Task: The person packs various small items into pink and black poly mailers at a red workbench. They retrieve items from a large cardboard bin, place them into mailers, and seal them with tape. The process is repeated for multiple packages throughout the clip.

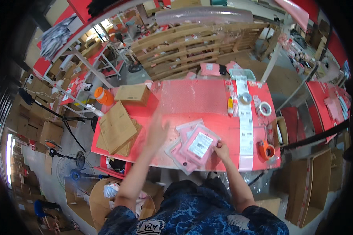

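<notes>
My right hand (222,150) pinches the right edge of a pink packet (194,142) in a clear plastic sleeve, with a white printed label on its face. Beneath it lie other pink packets (181,157), fanned out and partly covered; one sticks out over the table's front edge. My left hand (158,130) is blurred over the red table (170,117), left of the packets, with its fingers apart and nothing in it. Further left, flat brown cardboard boxes (117,127) lie stacked askew.
A closed carton (132,93) and an orange jug (103,96) stand at the back left. Bubble wrap (194,97) covers the table's rear. At right lie a label strip (246,129), tape rolls (264,109), an orange tape dispenser (266,150) and a green basket (234,73).
</notes>
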{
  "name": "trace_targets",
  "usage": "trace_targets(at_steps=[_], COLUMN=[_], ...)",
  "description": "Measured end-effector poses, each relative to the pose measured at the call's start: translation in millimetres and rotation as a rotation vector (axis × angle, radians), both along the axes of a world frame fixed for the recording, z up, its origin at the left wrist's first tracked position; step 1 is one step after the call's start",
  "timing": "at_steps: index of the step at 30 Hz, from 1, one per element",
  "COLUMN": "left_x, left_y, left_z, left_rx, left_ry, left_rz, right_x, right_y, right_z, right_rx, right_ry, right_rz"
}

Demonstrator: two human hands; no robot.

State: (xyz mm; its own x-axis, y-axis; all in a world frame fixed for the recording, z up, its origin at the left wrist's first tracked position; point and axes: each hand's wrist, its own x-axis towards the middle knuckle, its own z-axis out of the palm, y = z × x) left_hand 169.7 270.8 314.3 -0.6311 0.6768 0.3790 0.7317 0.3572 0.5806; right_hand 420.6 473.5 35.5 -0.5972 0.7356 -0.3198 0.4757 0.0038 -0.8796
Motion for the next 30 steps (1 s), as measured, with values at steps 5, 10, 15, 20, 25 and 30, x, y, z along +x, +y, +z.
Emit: trace_targets(at_steps=[5,10,15,20,25,30], left_x=[-83,-169,-246,-213,-181,-170], left_y=[78,156,156,131,95,46], left_z=[273,448,489,520,473,155], left_rx=[0.534,0.361,-0.313,-0.308,-0.117,-0.535], left_ry=[0.742,1.289,0.802,0.948,1.017,0.443], left_rz=[-0.004,0.088,-0.021,-0.15,-0.101,-0.378], right_x=[-46,-67,-71,-59,-18,-27], right_y=[-5,-23,-20,12,56,52], right_z=[21,51,28,7,29,58], right_rx=[0.237,0.78,0.496,0.409,0.433,0.057], right_ry=[-0.269,-0.296,-0.363,-0.326,-0.232,0.39], right_rz=[0.387,0.246,0.121,0.053,-0.03,0.063])
